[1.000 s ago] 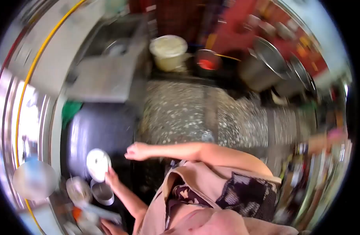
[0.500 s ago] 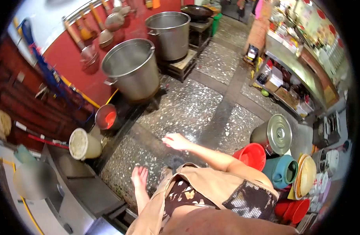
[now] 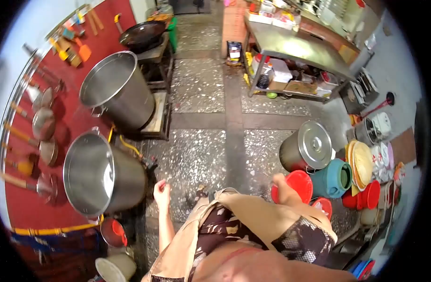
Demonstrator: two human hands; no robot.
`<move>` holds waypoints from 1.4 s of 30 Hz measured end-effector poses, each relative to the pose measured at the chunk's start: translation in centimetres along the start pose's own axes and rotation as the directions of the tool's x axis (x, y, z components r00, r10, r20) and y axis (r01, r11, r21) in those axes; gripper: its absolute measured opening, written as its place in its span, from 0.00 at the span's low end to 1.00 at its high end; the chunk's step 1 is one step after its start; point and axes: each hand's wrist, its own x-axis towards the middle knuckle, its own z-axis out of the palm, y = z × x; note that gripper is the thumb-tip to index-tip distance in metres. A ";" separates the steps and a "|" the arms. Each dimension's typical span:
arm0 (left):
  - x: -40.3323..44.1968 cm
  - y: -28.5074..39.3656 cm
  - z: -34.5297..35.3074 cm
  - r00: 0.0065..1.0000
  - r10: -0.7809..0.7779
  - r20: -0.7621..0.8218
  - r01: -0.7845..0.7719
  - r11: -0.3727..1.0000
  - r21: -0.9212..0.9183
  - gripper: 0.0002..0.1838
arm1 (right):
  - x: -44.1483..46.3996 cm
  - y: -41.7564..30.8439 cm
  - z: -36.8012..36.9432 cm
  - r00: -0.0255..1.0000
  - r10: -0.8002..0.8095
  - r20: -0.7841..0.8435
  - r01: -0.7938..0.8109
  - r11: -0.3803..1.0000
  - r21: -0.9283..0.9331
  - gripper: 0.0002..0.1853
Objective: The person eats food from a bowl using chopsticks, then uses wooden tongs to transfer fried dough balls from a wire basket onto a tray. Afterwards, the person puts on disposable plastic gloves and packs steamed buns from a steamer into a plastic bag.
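Observation:
My left hand [image 3: 162, 193] hangs low over the speckled floor with its fingers curled in and nothing seen in them. Nearest to it on the left is a large open steel stockpot [image 3: 91, 174]. My right arm reaches down on the other side, and my right hand [image 3: 279, 182] is in front of a red plastic bucket [image 3: 301, 184]; whether it touches the bucket I cannot tell, and its fingers are mostly hidden. Beside that bucket stand a teal plastic container [image 3: 331, 179] and a lidded steel pot [image 3: 314, 141].
Farther up on the left are a second tall stockpot [image 3: 113, 84] and a dark wok [image 3: 142, 35]. Ladles and strainers [image 3: 44, 124] hang on the red wall. A steel table [image 3: 297, 44] with a loaded lower shelf stands at the back right. Bottom left sits a pale bucket [image 3: 114, 269].
My view has turned to the right, so the stockpots now sit farther left and lower. My right hand has swung from the middle toward the red bucket, and my left fingers have curled.

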 end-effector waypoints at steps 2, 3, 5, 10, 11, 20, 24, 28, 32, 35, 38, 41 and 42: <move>7.5 4.8 4.8 0.983 0.095 0.156 -0.099 0.995 0.018 0.17 | -4.7 3.0 0.8 0.856 0.509 -0.094 -0.404 0.770 0.494 0.13; 11.0 7.7 7.5 0.965 0.122 0.230 -0.137 0.989 0.050 0.17 | -1.6 7.1 7.1 0.873 0.480 -0.089 -0.387 0.792 0.472 0.12; 17.7 11.7 13.3 0.902 0.239 0.359 -0.243 0.969 -0.035 0.16 | -5.1 6.5 5.2 0.937 0.332 0.110 -0.345 0.929 0.132 0.10; 30.2 19.0 26.6 0.804 0.263 0.534 -0.323 0.946 0.020 0.18 | -1.4 -0.9 0.7 0.878 0.290 0.381 -0.445 0.786 0.429 0.13; 32.6 20.0 28.8 0.811 0.232 0.538 -0.328 0.941 0.088 0.19 | 1.7 -2.9 -1.3 0.885 0.270 0.378 -0.439 0.752 0.491 0.14; 55.0 21.4 33.4 0.869 0.255 0.424 -0.418 0.836 0.355 0.15 | 41.7 -14.5 -44.6 0.912 0.111 -0.396 0.161 0.790 0.592 0.24; 65.8 18.8 33.5 0.971 0.115 0.211 -0.192 0.900 0.391 0.15 | 47.4 -20.6 -73.2 0.750 0.124 -0.649 0.448 0.626 0.638 0.21; 76.2 19.3 38.3 0.989 0.031 0.144 -0.079 0.935 0.345 0.16 | 55.0 -26.8 -85.0 0.631 0.062 -0.773 0.674 0.450 0.586 0.13; 90.7 22.7 47.3 0.941 0.127 0.314 -0.237 0.908 0.344 0.20 | 60.0 -28.5 -90.9 0.736 -0.070 -0.673 0.641 0.390 0.661 0.12; 98.8 34.2 57.0 0.849 0.112 0.516 -0.379 0.809 0.448 0.22 | 62.7 -25.5 -94.6 0.765 0.039 -0.643 0.592 0.349 0.726 0.13; 106.3 41.0 66.3 0.605 0.402 0.687 -0.667 0.728 0.161 0.23 | 66.8 -20.8 -99.3 0.709 0.345 -0.615 0.659 -0.013 0.752 0.06; 110.5 47.5 75.1 0.479 0.494 0.726 -0.743 0.668 0.036 0.23 | 71.9 -15.3 -107.1 0.656 0.515 -0.552 0.696 -0.131 0.706 0.07; 111.3 49.2 77.8 0.464 0.491 0.737 -0.714 0.700 -0.016 0.23 | 74.2 -13.7 -110.1 0.599 0.545 -0.586 0.769 -0.189 0.611 0.07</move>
